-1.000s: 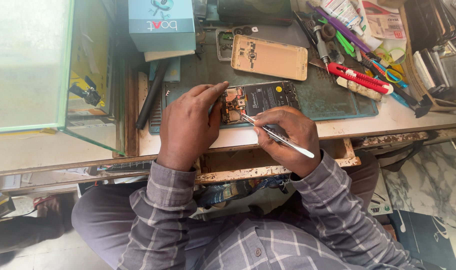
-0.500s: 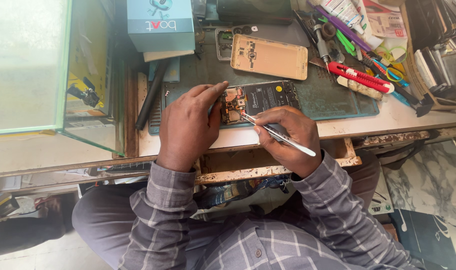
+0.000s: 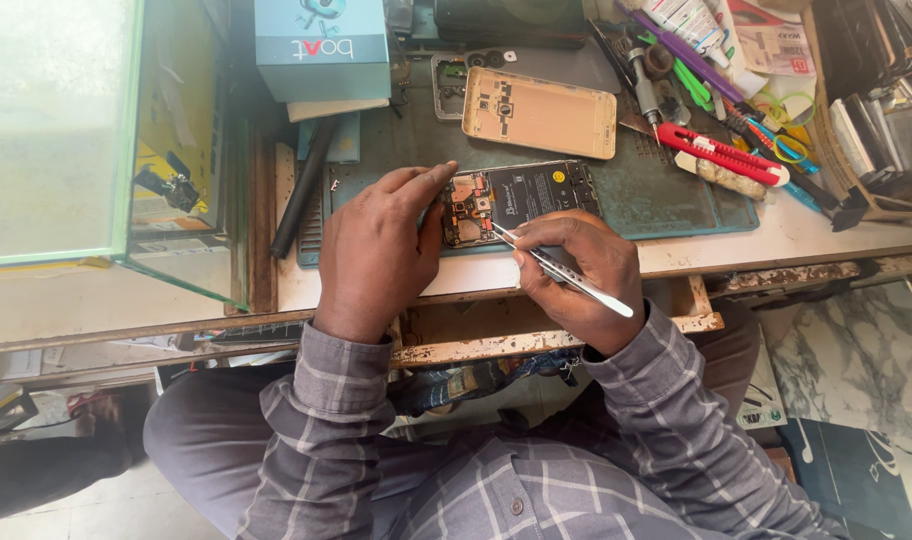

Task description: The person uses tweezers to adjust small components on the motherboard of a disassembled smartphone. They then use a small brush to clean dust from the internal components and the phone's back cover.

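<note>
The left hand [image 3: 381,250] lay fingers-down on the end of an opened phone [image 3: 521,200], its fingertips pressing the phone's edge near the exposed circuit board, holding it flat rather than wrapped around it. The right hand [image 3: 576,275] was closed around a pair of metal tweezers [image 3: 561,268], whose tips pointed toward ten o'clock and met the board. The phone lay on a green work mat [image 3: 666,200] at the front edge of the bench, between the two hands.

At nine o'clock from the left hand stood a glass case [image 3: 66,130]. At eleven o'clock sat a light blue box [image 3: 321,45], with a black rod [image 3: 301,190] just below it. At twelve o'clock from the phone lay a gold back cover [image 3: 541,112]. At two o'clock rested a red utility knife [image 3: 721,152] among scattered tools.
</note>
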